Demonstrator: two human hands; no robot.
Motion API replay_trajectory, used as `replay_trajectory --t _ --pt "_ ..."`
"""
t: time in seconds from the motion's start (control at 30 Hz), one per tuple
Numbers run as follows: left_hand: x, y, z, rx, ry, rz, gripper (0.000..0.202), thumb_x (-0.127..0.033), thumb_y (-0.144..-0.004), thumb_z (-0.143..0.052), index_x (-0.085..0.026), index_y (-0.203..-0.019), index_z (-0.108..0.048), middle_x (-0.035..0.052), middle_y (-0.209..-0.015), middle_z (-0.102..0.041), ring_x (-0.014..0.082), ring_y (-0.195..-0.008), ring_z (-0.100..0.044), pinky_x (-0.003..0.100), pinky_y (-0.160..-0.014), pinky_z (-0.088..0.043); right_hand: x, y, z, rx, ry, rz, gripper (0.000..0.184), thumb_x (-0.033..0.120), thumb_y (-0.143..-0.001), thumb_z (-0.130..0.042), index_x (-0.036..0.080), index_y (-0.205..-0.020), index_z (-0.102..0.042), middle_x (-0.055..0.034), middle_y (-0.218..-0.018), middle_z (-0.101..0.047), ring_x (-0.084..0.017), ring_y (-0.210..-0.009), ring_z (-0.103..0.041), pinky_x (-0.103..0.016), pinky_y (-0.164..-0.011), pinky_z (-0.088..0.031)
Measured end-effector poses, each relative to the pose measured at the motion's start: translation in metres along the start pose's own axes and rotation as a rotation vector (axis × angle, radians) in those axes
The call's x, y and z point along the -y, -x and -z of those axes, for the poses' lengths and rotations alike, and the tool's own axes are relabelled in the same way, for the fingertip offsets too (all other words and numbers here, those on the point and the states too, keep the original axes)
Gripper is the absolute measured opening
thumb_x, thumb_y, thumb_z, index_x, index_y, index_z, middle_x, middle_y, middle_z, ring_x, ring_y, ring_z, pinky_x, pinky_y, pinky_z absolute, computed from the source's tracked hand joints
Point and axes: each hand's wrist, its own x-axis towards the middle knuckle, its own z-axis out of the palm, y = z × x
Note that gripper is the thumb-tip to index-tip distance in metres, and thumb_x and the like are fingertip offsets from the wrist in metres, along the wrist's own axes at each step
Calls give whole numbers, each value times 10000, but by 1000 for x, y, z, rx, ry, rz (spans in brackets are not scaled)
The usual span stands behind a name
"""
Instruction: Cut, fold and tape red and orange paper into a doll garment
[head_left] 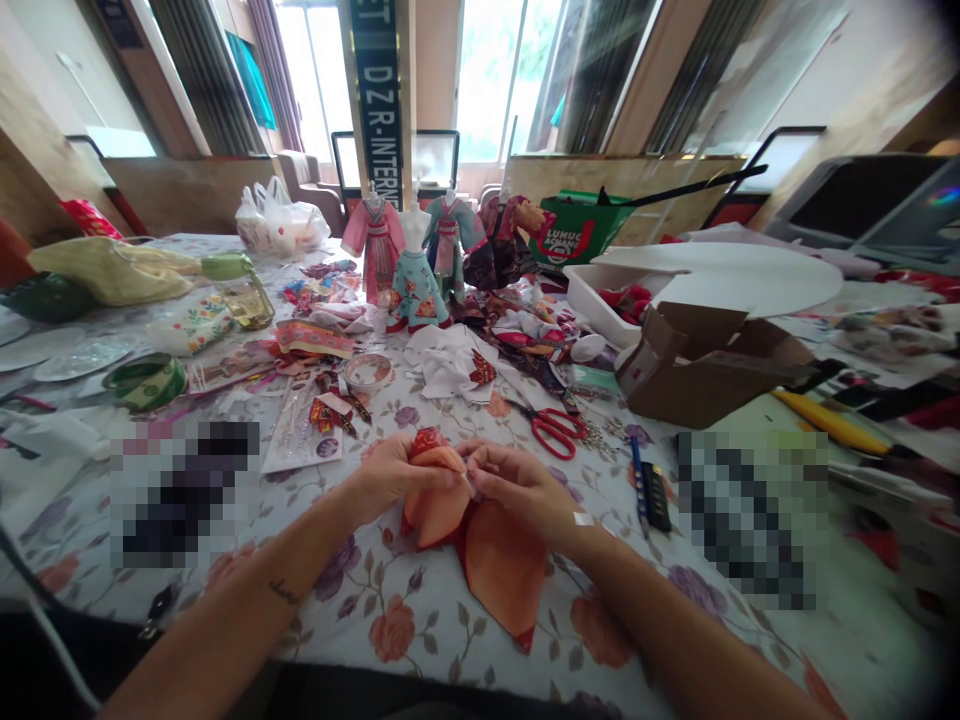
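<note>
- Room: bright windows (495, 80) stand behind the table, with a dark banner (375, 90) on a pillar between them.
- Table: a floral tablecloth (390, 630) covers it, crowded with craft supplies.
- Far edge: a cardboard box (697, 365) sits right of centre, beside doll dresses (415, 285) on stands.
- Mid-table: red scissors (553, 430) lie right of a tape roll (367, 372).
- Near edge, centre: an orange cloth (504, 570) with red edging hangs in folded points between the hands.
- Left hand (390, 478): its fingers (427, 475) curl closed over the folded top of the cloth.
- Right hand (517, 488): its fingers (487, 462) pinch the same folds, meeting the left fingertips; something small and pale at the pinch is too small to tell.
- Handling: a tight pinch close to the fold should best keep the layers aligned.
</note>
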Motion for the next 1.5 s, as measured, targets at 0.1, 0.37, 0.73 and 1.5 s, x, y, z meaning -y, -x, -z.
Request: replay_trajectory --t 0.1,0.37,0.73,1.5 --pt "1 0 0 -5 -8 -6 194 -248 -628 -778 -144 -772 -702 5 -699 -665 118 -637 -582 209 -609 -415 -1 0 1 -16 67 35 256 406 -863 -560 177 -750 -550 -69 -1091 -576 -166 -875 -545 -283 -750 -437" --pt "-3 -1 -2 -64 -168 -69 230 -312 -655 -743 -128 -787 -705 31 -748 -673 153 -696 -595 240 -653 -434 3 -1 -5 -211 469 204 177 317 -868 -546 195 -742 -571 -76 -1017 -600 -212 -963 -555 -378 -897 -400" --pt "-1 -2 -3 -64 -284 -135 224 -333 -715 -689 -127 -804 -684 32 -767 -653 151 -718 -585 234 -661 -435 1 -1 -4 -261 593 267 95 246 -847 -561 212 -775 -613 -72 -1004 -607 -220 -968 -554 -391 -881 -403" --pt "-1 -3 -4 -76 -93 -60 199 -266 -672 -725 -109 -787 -684 27 -725 -662 124 -662 -572 228 -644 -426 -2 -4 -5 -269 505 216 138 280 -862 -545 194 -760 -580 -70 -966 -621 -205 -911 -577 -345 -849 -416"
